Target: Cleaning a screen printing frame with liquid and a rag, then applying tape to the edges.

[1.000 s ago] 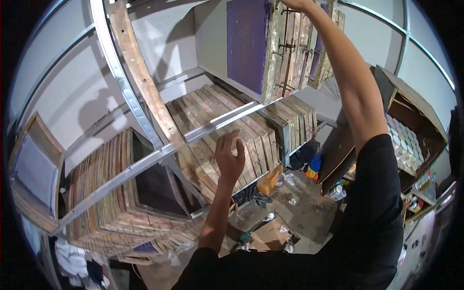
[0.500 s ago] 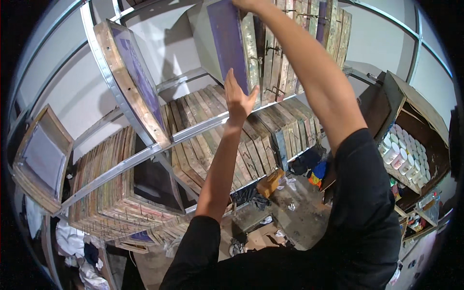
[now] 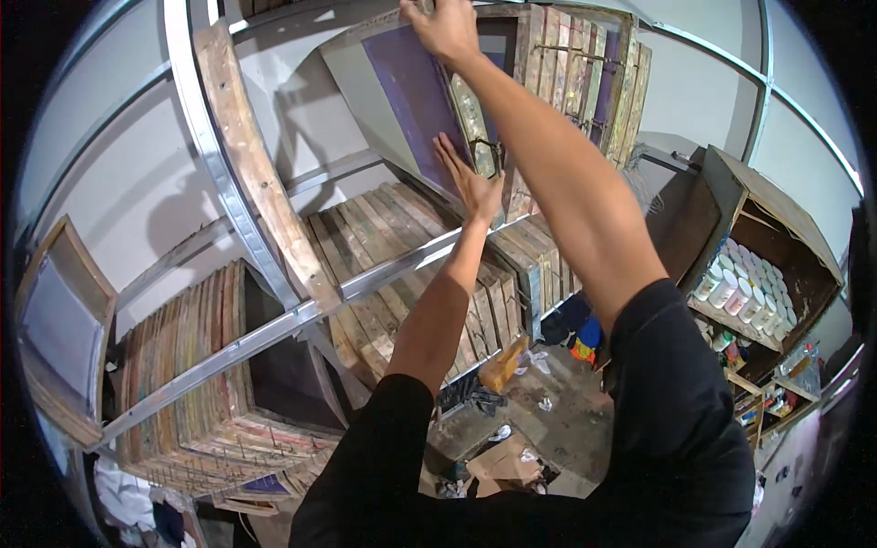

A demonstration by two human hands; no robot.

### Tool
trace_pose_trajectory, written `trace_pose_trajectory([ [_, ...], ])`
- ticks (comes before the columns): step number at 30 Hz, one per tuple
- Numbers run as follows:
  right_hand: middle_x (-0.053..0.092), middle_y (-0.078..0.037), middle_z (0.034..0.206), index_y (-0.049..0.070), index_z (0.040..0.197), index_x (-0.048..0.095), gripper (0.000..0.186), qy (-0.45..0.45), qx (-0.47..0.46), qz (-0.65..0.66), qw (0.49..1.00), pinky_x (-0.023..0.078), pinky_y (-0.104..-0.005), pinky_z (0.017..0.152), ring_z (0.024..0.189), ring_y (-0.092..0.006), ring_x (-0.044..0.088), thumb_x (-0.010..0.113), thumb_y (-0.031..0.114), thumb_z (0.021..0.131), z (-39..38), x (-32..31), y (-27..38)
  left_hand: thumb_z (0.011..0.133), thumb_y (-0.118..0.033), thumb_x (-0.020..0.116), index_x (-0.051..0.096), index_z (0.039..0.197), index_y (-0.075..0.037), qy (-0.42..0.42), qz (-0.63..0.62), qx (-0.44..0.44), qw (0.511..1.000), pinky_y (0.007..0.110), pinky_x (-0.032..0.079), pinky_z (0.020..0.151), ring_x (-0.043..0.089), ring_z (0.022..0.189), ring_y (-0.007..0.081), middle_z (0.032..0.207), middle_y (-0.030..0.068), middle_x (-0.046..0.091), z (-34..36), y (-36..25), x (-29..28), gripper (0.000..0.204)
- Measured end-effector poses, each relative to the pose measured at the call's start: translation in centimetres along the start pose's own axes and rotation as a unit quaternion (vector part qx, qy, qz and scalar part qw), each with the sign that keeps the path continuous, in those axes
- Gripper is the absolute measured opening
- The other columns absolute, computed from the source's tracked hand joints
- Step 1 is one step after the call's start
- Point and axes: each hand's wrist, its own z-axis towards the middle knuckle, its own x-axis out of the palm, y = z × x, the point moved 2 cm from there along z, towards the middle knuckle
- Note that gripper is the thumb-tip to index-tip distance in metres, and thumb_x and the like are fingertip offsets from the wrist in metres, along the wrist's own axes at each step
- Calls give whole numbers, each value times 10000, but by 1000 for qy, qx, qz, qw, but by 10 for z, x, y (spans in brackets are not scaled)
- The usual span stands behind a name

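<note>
A wooden screen-printing frame point(image 3: 406, 82) with a purple face leans at the left end of the upper shelf row. My left hand point(image 3: 477, 192) is on its lower edge. The fingers lie along the purple face and the thumb is round the side edge. At the frame's upper end is my right hand point(image 3: 445, 29), its fingers bent over the edge and partly cut off by the picture's top. A dark gap shows right of the frame, and more upright wooden frames point(image 3: 548, 73) with metal hooks stand beyond it.
Metal shelf rails point(image 3: 393, 276) cross below my hands. Under them stand packed wooden frames point(image 3: 384, 219) and another stack point(image 3: 183, 365) at left. A single frame point(image 3: 68, 320) leans far left. At right, a wooden cabinet point(image 3: 731, 196) holds white jars point(image 3: 744, 292). Cardboard point(image 3: 502, 461) lies on the floor.
The purple frame has tilted and come away from the row, so a gap now shows beside it. My left hand has closed in round its edge. The whole view has shifted slightly.
</note>
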Motion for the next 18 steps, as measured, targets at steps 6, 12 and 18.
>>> trace_pose_trajectory([
  [6,609,-159,650,15,892,681,263,-75,-82,-37,993,480,-378,603,600,-254,595,700,276,861,1,-27,4,696,-288,842,-10,1547,-37,14,-14,-4,1000,537,43,1190,-3,1485,394,1598,256,-14,-22,-29,-12,1230],
  [12,631,-95,662,-7,891,690,280,-29,-22,67,997,473,-333,606,629,-148,572,701,272,875,-17,-86,69,660,-133,811,-59,1550,-62,20,33,-5,999,591,-9,1175,-42,1479,406,1610,210,-54,-52,-82,-23,1246],
  [18,654,-24,749,8,917,690,271,-84,-43,-34,995,469,-279,612,674,-102,561,700,278,896,-29,-173,100,646,-70,794,-62,1553,-78,32,6,23,999,599,-24,1173,-50,1475,418,1607,213,-70,-102,-156,-28,1246],
])
